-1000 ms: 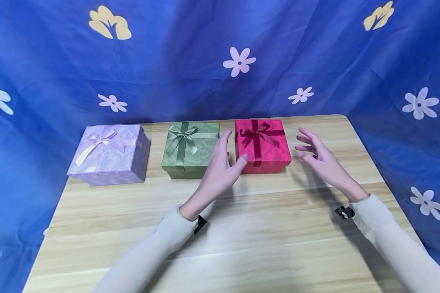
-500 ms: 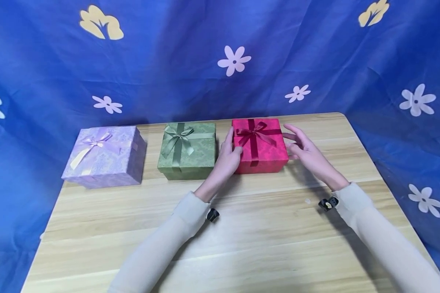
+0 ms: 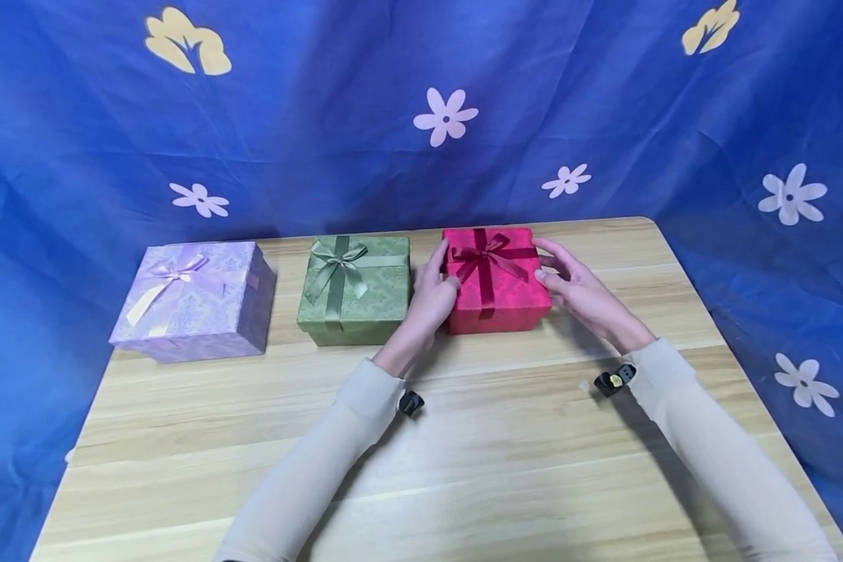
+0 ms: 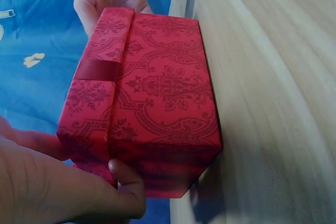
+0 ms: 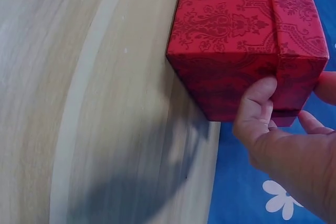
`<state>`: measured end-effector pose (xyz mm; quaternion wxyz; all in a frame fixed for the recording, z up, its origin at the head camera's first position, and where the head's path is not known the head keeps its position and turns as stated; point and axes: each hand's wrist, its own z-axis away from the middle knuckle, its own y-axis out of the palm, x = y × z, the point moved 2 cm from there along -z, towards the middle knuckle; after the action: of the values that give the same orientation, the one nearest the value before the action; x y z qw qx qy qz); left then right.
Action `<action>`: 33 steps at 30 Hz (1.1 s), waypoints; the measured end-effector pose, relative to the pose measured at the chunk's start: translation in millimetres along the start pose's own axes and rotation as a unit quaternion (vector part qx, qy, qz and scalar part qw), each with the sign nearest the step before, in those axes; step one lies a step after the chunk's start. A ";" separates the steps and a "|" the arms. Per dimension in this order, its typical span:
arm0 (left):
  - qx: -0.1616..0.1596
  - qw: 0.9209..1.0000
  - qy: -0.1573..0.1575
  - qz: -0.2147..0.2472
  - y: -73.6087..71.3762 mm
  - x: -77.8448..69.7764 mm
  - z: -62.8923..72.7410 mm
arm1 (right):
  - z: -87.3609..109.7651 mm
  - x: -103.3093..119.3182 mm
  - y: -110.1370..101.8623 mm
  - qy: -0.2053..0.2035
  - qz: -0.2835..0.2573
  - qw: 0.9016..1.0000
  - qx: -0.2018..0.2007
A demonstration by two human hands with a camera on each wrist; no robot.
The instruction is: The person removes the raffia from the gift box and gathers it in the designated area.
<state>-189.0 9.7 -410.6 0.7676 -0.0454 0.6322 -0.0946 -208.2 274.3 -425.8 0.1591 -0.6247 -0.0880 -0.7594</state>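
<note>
A red gift box (image 3: pixel 516 294) with a dark red ribbon and bow stands upright on the table, its lid on. My left hand (image 3: pixel 427 306) holds it at the left side, thumb near the front edge of the lid. At the opposite side my right hand (image 3: pixel 590 303) grips it, thumb near the lid's top edge. Seen from the left wrist, bent left-hand fingers (image 4: pixel 128 187) lie against the side by the lid's lower rim. In the right wrist view, the right fingers (image 5: pixel 257 95) curl at the lid's rim. The far fingertips are partly hidden.
Just left of my left hand is a green gift box (image 3: pixel 372 300) with a green bow. A lilac gift box (image 3: pixel 214 304) stands farther left. All sit near the back edge of the wooden table (image 3: pixel 492 453), before a blue flowered cloth (image 3: pixel 337 117).
Both hands have closed in on the red box, the right one moving left and the left one settling at its side. The view has shifted slightly; the boxes look unmoved on the table.
</note>
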 end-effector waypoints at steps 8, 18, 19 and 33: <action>0.011 1.000 0.011 0.019 -3.0 -1.7 -0.9 | -0.9 1.9 -1.2 -0.002 -0.016 1.000 -0.008; 0.002 0.999 0.015 0.052 -3.2 -2.0 1.1 | 1.8 6.5 -3.2 -0.009 -0.027 0.999 -0.015; 0.001 0.998 0.017 0.053 -3.2 -2.2 1.4 | 2.0 6.9 -3.1 -0.009 -0.027 0.999 -0.018; -0.009 0.996 0.060 0.065 -6.6 -8.0 8.7 | 9.6 18.0 -0.3 -0.047 -0.055 0.997 -0.032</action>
<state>-182.4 4.4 -399.9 0.7326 -0.0060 0.6794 -0.0412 -202.5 275.4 -406.2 0.0928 -0.6589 -0.1049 -0.7391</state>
